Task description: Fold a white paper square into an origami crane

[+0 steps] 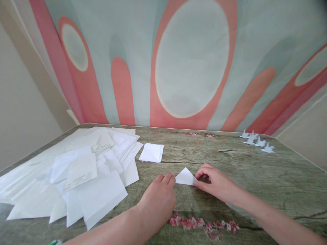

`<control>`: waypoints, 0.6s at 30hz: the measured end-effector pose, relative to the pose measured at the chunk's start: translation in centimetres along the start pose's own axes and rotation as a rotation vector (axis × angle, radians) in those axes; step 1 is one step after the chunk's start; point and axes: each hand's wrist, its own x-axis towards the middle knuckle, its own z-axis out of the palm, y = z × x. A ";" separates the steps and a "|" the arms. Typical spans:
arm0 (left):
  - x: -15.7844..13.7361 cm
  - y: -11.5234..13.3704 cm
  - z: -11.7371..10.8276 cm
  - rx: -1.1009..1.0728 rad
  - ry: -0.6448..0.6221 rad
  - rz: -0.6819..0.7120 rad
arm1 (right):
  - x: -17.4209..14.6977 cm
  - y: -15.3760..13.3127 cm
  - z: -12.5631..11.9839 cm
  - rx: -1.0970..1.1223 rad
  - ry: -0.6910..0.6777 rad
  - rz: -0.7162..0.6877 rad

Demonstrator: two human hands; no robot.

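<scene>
A small white folded paper triangle point(185, 177) is on the wood-grain table, its point facing away from me. My right hand point(208, 177) pinches its right corner between thumb and fingers. At the left corner is my left hand point(162, 192), closed with its fingers bent over the paper's edge; its thumb is hidden. Just beyond, to the left, lies a neat stack of square white paper point(151, 152).
Loose white sheets point(99, 197) overlap in a broad pile on the left, some with printed lines. Several small folded paper birds point(260, 141) stand at the far right. Pink printed flowers point(189, 222) mark the tabletop point(255, 180). A patterned wall point(140, 68) rises behind.
</scene>
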 end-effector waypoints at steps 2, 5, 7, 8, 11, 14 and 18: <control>0.0 0.1 -0.1 -0.010 0.006 -0.010 | 0.1 -0.2 0.4 0.032 0.019 0.025; 0.2 0.1 -0.3 -0.056 0.024 -0.031 | 0.1 0.0 0.8 0.120 0.056 0.077; 0.5 -0.3 -0.3 -0.111 0.031 -0.055 | -0.1 0.2 0.9 0.179 0.068 0.114; 0.7 -0.5 -0.3 -0.142 0.036 -0.069 | -0.2 0.3 0.9 0.202 0.069 0.119; 1.0 -1.2 0.3 -0.210 0.074 -0.104 | -0.4 0.2 0.9 0.237 0.069 0.077; 1.1 -1.6 1.0 -0.249 0.144 -0.108 | -0.7 -0.1 1.1 0.238 0.080 0.034; 1.0 -2.0 1.9 -0.333 0.232 -0.129 | -0.9 -0.4 1.4 0.223 0.110 0.027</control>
